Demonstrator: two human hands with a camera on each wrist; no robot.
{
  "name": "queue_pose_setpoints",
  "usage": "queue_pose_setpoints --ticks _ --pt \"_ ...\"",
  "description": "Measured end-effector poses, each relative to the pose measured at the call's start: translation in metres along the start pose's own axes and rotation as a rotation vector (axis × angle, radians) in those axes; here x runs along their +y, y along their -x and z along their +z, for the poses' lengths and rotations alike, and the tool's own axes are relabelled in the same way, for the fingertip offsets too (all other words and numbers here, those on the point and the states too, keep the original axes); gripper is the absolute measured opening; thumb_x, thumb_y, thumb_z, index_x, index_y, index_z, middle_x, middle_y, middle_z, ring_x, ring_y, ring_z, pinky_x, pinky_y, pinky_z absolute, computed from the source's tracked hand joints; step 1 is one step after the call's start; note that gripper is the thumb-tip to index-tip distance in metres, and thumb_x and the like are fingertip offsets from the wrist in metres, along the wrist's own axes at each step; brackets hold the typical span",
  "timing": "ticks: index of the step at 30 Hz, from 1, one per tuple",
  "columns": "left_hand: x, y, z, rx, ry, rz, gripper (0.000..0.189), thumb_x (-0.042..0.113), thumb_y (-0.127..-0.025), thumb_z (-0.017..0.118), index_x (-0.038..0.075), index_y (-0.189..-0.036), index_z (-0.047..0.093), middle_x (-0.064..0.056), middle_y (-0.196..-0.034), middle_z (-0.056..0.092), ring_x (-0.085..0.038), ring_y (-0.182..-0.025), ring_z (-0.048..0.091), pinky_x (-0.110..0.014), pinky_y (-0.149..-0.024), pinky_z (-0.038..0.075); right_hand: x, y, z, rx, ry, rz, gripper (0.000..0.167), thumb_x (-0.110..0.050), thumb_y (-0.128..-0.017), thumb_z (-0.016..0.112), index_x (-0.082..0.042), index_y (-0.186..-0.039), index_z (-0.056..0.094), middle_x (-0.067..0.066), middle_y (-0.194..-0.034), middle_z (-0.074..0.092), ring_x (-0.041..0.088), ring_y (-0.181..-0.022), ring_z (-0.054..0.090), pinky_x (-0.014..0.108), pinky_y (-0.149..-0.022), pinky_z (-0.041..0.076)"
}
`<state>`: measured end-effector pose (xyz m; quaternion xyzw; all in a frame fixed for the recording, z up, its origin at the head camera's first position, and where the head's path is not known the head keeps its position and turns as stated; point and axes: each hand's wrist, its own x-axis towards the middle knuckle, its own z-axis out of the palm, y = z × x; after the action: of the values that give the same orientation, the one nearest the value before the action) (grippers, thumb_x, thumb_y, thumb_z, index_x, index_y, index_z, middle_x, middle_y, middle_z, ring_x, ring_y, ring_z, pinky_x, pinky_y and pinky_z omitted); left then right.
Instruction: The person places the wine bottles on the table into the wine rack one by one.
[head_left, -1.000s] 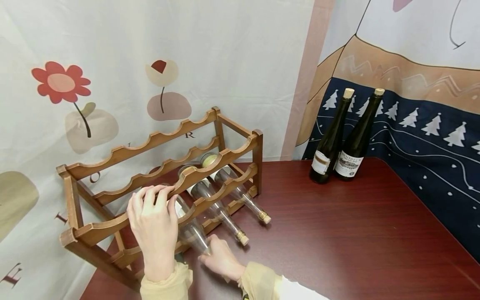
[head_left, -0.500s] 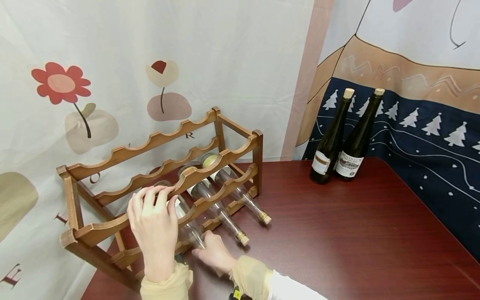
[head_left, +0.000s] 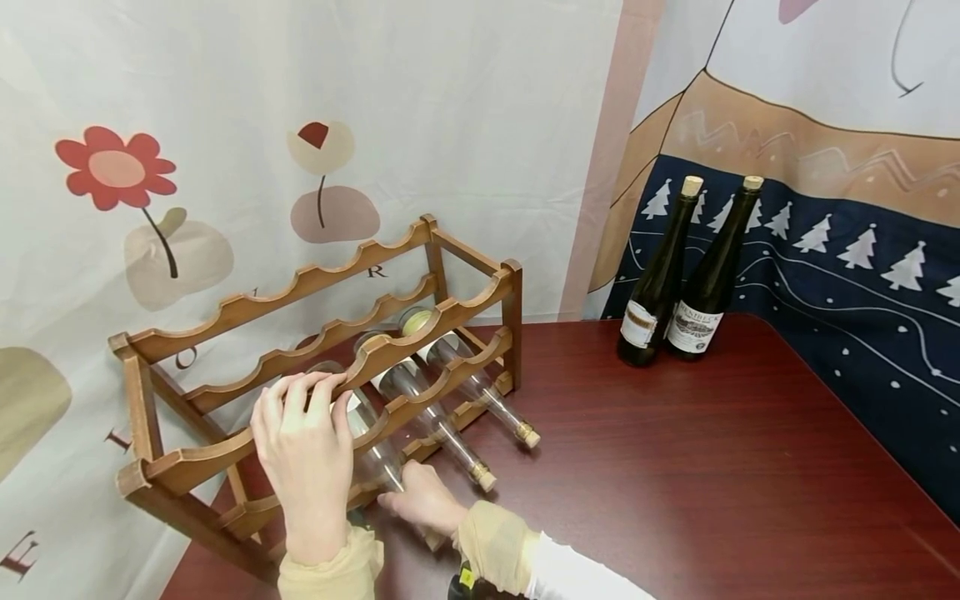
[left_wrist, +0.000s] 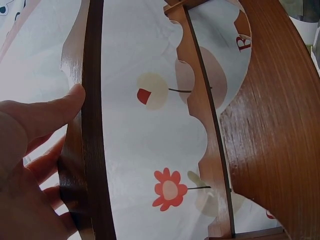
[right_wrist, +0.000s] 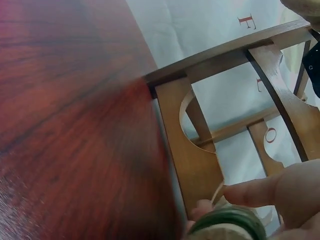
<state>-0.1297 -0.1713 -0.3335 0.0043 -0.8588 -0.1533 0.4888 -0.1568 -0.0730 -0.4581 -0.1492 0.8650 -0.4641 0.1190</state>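
A wooden wine rack [head_left: 178, 468] with scalloped rails stands on the table at the left of the head view. My left hand [head_left: 303, 446] grips its top front rail; in the left wrist view the thumb [left_wrist: 65, 107] lies on one side of this rail, the fingers on the other. Low in the rack lies a clear glass bottle [head_left: 381, 460], its neck toward me. My right hand [head_left: 423, 500] holds that neck, curled round it near the mouth. In the right wrist view a dark green band [right_wrist: 230, 220] circles the bottle's end beside the fingers.
Two more clear corked bottles, one in the middle [head_left: 435, 421] and one at the right [head_left: 487, 392], lie in the lower row. Two dark green bottles [head_left: 660, 283] stand at the back of the red-brown table [head_left: 675, 467], by the curtain [head_left: 465, 125].
My right hand has shifted a little left and toward the rack, and the clear bottle has slid deeper into it. My left hand keeps its grip on the rail.
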Motion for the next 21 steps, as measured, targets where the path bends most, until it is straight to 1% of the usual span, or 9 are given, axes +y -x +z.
queue_pose_setpoints --ticks 3,6,8,11,13,15,17,21 --pt "0.0 0.0 0.0 -0.004 -0.001 -0.001 0.014 0.008 -0.084 0.068 0.001 -0.096 0.069 -0.017 -0.101 0.065 -0.04 -0.107 0.048 -0.058 -0.102 0.032 -0.002 0.001 -0.004 -0.036 0.051 0.011 0.024 -0.023 -0.077 0.072 -0.007 -0.069 0.056 0.002 -0.06 0.054 0.01 -0.049 0.046 0.022 -0.045 0.038" --pt "0.0 0.001 0.0 -0.005 -0.005 0.002 0.014 0.008 -0.084 0.068 0.001 -0.096 0.069 -0.017 -0.101 0.065 -0.04 -0.107 0.049 -0.058 -0.102 0.032 -0.002 0.003 -0.008 -0.083 0.098 0.046 0.028 -0.028 -0.078 0.072 -0.006 -0.074 0.055 0.003 -0.062 0.054 0.013 -0.05 0.05 0.024 -0.045 0.041" --pt "0.0 0.001 0.0 0.0 -0.004 0.002 0.014 0.007 -0.084 0.069 0.001 -0.096 0.069 -0.017 -0.101 0.065 -0.04 -0.107 0.049 -0.057 -0.102 0.032 -0.002 0.004 -0.011 -0.102 0.122 0.06 0.032 -0.031 -0.079 0.072 -0.003 -0.082 0.057 0.006 -0.065 0.057 0.015 -0.053 0.053 0.025 -0.048 0.044" --pt "0.0 0.0 0.0 0.002 -0.007 0.003 0.014 0.008 -0.084 0.069 0.001 -0.096 0.069 -0.017 -0.101 0.065 -0.04 -0.106 0.049 -0.057 -0.101 0.033 -0.001 0.007 -0.013 -0.1 0.135 0.059 0.046 -0.034 -0.079 0.072 0.004 -0.099 0.056 0.011 -0.075 0.061 0.016 -0.059 0.057 0.026 -0.053 0.046" --pt "-0.001 0.0 0.0 0.004 -0.005 0.003 0.014 0.008 -0.084 0.069 0.001 -0.096 0.069 -0.017 -0.101 0.065 -0.04 -0.106 0.049 -0.056 -0.101 0.033 0.0 0.009 -0.014 -0.088 0.129 0.051 0.05 -0.035 -0.08 0.072 0.005 -0.104 0.054 0.011 -0.077 0.062 0.016 -0.061 0.057 0.026 -0.053 0.047" --pt "-0.001 0.0 0.0 0.005 -0.004 0.003 0.014 0.008 -0.084 0.069 0.001 -0.096 0.069 -0.017 -0.101 0.065 -0.04 -0.106 0.049 -0.056 -0.101 0.033 0.001 0.01 -0.014 -0.079 0.118 0.047 0.049 -0.035 -0.08 0.072 0.004 -0.103 0.054 0.009 -0.076 0.06 0.015 -0.06 0.056 0.026 -0.053 0.046" --pt "-0.001 0.0 0.0 0.006 -0.002 0.004 0.014 0.008 -0.084 0.069 0.001 -0.096 0.069 -0.017 -0.101 0.065 -0.04 -0.106 0.049 -0.056 -0.101 0.033 0.002 0.011 -0.013 -0.072 0.098 0.043 0.043 -0.035 -0.08 0.073 0.0 -0.096 0.053 0.006 -0.072 0.057 0.015 -0.058 0.053 0.026 -0.05 0.045" --pt "-0.001 0.0 0.001 0.011 0.003 0.005 0.014 0.007 -0.083 0.069 0.001 -0.095 0.069 -0.017 -0.1 0.065 -0.04 -0.106 0.049 -0.056 -0.1 0.033 0.003 0.012 -0.014 -0.063 0.076 0.026 0.039 -0.034 -0.08 0.072 -0.003 -0.092 0.052 0.003 -0.071 0.054 0.014 -0.058 0.052 0.025 -0.05 0.044"
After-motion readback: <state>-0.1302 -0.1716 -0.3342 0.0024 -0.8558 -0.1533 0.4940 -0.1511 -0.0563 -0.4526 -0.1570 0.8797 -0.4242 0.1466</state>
